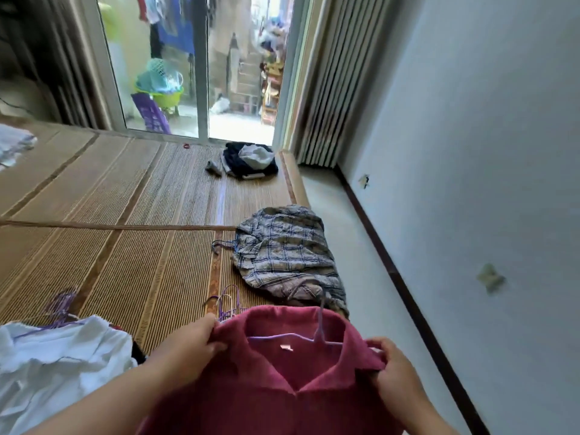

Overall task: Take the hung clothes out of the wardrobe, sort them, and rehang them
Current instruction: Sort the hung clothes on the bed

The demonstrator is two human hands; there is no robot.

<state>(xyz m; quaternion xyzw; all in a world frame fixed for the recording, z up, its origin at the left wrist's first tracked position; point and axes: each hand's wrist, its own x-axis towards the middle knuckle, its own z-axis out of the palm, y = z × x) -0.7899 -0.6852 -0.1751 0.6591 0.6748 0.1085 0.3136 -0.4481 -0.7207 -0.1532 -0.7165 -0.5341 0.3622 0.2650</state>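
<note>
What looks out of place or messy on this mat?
The plaid shirt lies crumpled on the mat, a hanger poking out one side. A dark heap of clothes sits by the glass door, and loose purple hangers lie tangled beside the red shirt.

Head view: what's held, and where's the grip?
The red shirt, purple hanger inside: left hand and right hand each grip a shoulder beside the collar.

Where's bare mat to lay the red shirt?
Widest bare mat: between white clothes, plaid shirt and dark pile. Crowded just ahead: purple hangers and plaid shirt sit beyond the red shirt.
</note>
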